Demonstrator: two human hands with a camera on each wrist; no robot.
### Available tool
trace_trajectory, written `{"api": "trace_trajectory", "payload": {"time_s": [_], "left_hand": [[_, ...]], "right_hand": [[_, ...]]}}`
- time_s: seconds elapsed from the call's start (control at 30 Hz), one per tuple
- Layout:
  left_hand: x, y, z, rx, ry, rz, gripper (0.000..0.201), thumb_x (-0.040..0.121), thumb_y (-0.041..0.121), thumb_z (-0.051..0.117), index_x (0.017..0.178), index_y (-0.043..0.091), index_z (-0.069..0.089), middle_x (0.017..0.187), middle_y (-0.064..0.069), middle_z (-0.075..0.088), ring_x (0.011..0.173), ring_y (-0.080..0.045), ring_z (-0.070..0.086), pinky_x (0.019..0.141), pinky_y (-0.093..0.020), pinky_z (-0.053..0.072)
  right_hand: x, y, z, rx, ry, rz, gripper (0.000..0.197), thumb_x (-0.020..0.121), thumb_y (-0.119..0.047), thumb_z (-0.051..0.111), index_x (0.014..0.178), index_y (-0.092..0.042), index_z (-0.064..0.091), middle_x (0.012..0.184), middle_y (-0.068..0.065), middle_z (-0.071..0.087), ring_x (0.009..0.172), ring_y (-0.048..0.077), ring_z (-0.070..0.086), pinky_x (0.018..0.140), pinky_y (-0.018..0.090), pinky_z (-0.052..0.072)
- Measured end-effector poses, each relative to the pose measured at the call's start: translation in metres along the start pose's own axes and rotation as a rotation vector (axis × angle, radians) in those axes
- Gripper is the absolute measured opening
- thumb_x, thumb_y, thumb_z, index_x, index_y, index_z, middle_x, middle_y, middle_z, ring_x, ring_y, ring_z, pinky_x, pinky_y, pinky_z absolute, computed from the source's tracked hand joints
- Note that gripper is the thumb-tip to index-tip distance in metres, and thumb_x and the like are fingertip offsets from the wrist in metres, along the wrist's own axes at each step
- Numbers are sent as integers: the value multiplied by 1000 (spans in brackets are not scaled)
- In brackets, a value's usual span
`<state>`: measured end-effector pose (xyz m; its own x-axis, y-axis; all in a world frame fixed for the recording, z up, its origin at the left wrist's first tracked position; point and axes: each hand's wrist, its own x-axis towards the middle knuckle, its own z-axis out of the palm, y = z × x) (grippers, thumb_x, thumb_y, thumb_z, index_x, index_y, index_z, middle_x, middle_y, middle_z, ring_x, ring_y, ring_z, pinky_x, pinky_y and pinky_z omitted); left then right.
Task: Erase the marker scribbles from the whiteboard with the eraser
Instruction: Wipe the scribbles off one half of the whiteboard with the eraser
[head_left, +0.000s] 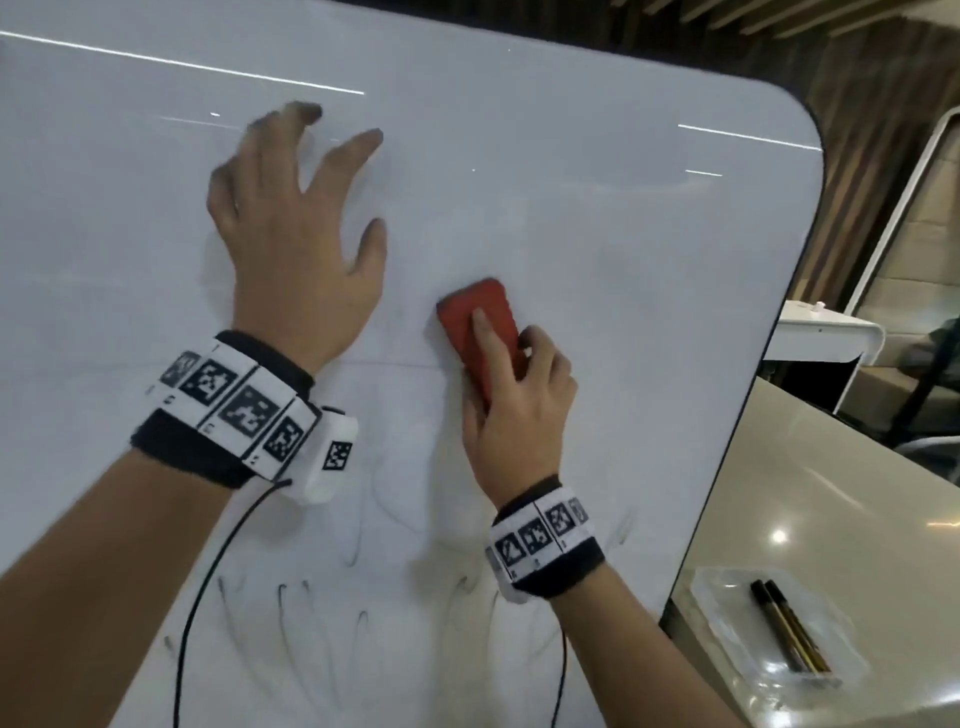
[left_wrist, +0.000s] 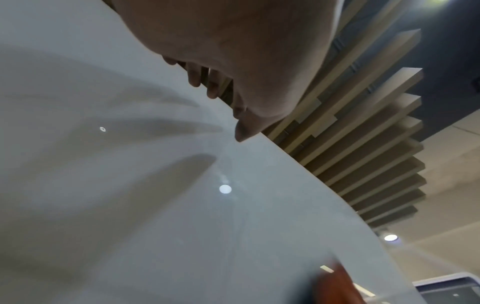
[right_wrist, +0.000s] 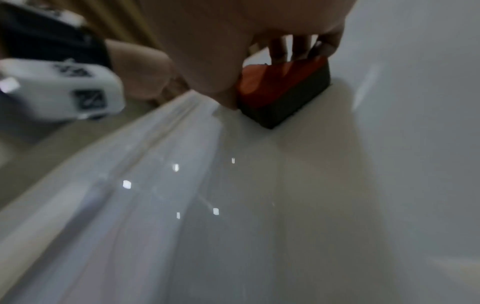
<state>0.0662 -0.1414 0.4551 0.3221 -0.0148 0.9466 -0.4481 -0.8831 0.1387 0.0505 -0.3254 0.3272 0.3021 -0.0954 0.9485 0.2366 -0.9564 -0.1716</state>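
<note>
Red eraser (head_left: 478, 332) with dark felt base, gripped by right hand (head_left: 519, 410), left hand (head_left: 301, 244) splayed flat on whiteboard (head_left: 597, 182)

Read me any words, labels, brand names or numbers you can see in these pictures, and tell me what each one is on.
No readable text anywhere.
Wristbands: black-and-white square code patterns only; tiny marks beneath them are too small to read.
Markers in the clear tray: any print is too blurred.
Whiteboard: only smeared scribbles, no letters.
Eraser: no label visible.
</note>
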Motion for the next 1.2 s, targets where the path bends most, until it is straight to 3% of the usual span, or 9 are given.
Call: {"api": "trace_trajectory", "payload": {"time_s": [0.1, 0.23, 0.3, 0.6, 0.67, 0.87, 1.0, 1.1, 1.2], "left_hand": [[-24, -33, -3, -10, -2, -36, 54, 94, 40, 56, 147, 34, 46, 157, -7, 34, 149, -30, 29, 115, -48, 23], [-54, -61, 4, 34, -33, -27, 54, 98, 44, 55, 149, 32, 43, 160, -9, 30, 151, -31, 25, 114, -51, 24], [-58, -61, 11, 60, -35, -13, 57, 100, 48, 52, 153, 32, 39, 164, -10, 24, 153, -33, 21, 116, -52, 23], [-59, -53, 32, 48, 21, -64, 58, 102, 55, 45, 155, 34, 34, 167, -11, 20, 155, -32, 16, 119, -52, 17], [-62, -53, 32, 38, 44, -62, 58, 103, 55, 44, 155, 35, 33, 167, -10, 19, 155, -32, 15, 118, -51, 17], [-64, -54, 32, 82, 44, -80, 59, 104, 57, 40, 157, 34, 31, 167, -11, 18, 155, -33, 17, 120, -53, 16], [-62, -44, 37, 91, 27, -102, 58, 105, 56, 37, 158, 32, 30, 168, -13, 18, 156, -33, 15, 123, -53, 15], [-62, -38, 36, 94, 48, -125, 57, 105, 54, 39, 156, 32, 33, 167, -12, 21, 156, -32, 17, 123, -53, 17], [-63, -49, 26, 94, 27, -82, 55, 104, 50, 42, 156, 33, 34, 166, -9, 23, 155, -30, 20, 122, -53, 17]], "right_hand": [[-103, 58, -7, -99, -156, -5, 58, 86, -17, 63, 141, -29, 48, 128, 22, 50, 105, 44, 54, 91, 52, 45], [-133, 139, -33, -10, 40, 583, 59, 87, -31, 60, 142, -25, 40, 129, 28, 47, 112, 48, 50, 97, 64, 45], [-111, 138, -31, 35, 141, 665, 58, 91, -34, 56, 145, -20, 41, 129, 27, 46, 114, 45, 47, 99, 65, 43], [-4, 13, 1, -57, -27, -39, 50, 92, -19, 66, 140, -30, 59, 128, 18, 55, 108, 37, 52, 90, 47, 41], [-5, 22, -4, -59, -52, -79, 47, 94, -21, 65, 140, -31, 60, 129, 16, 55, 109, 36, 52, 91, 47, 41], [-117, 96, -20, -147, -263, -203, 51, 87, -17, 72, 132, -34, 54, 127, 14, 48, 106, 37, 50, 85, 55, 46], [-38, 36, -9, -173, -142, -297, 51, 82, -13, 76, 127, -35, 67, 123, 16, 60, 102, 38, 56, 88, 50, 42], [46, -14, -2, -132, 9, -230, 50, 88, -14, 70, 132, -37, 66, 127, 13, 62, 107, 37, 56, 92, 50, 42], [56, -23, -1, -134, 42, -243, 54, 90, -12, 67, 136, -39, 63, 130, 12, 61, 111, 35, 55, 96, 51, 40]]}}
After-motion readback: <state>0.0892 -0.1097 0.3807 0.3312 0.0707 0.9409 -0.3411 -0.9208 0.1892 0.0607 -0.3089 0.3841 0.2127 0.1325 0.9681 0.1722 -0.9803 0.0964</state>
